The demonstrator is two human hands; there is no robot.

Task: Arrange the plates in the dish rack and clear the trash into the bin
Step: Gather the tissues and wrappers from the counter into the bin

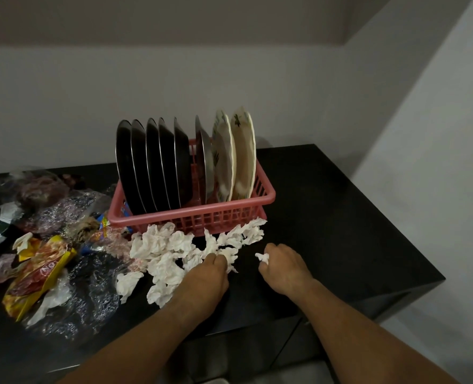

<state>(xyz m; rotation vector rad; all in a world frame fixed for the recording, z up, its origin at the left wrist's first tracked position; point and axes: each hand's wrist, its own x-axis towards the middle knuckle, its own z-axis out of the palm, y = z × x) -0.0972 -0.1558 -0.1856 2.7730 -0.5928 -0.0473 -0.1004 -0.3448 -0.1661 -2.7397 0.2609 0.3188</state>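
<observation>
While gathering tissues just before the rack, clasps a small wad in the right hand, fingers curled round it; digs the left hand into the pile, seemingly pinching a tuft, with fingertips buried in paper. Judged roughly half done: plates all upright in the rack, none seen loose on the table. Left to clear: the tissues, plus wrappers and clear plastic heaped at left, near the rack's corner. No bin in view. Hard to make out the dark bundle at far left, blurred and dim.
</observation>
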